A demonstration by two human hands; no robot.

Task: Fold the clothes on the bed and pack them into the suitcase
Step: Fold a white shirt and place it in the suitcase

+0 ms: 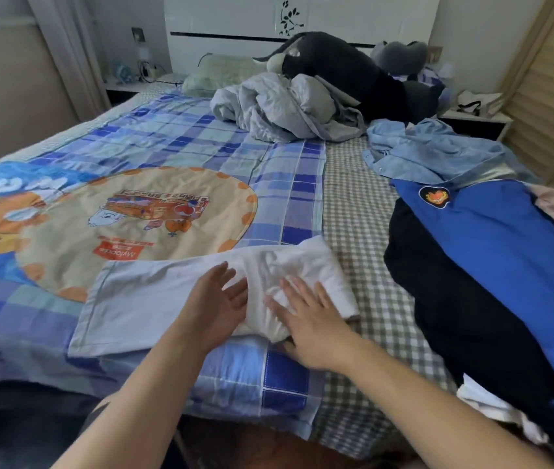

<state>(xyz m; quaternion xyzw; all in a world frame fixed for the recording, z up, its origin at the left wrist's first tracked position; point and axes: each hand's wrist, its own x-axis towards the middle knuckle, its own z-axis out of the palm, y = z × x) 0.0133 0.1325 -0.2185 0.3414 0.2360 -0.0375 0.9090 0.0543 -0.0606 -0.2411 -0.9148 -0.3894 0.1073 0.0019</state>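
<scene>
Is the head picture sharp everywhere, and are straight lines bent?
Head view: soft overall, fine detail smeared; the right hand on the white garment looks slightly blurred; wide-angle bending curves the bed edges and side walls; even daylight, no harsh glare.

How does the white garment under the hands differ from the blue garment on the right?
The white garment is plain, while the blue garment bears a round cartoon badge. The white garment lies spread alone on the quilt, partly folded, while the blue garment sits unfolded in a pile with other clothes. The left hand and right hand rest flat on the white garment; nothing touches the blue garment. Both lie on the bed.
</scene>
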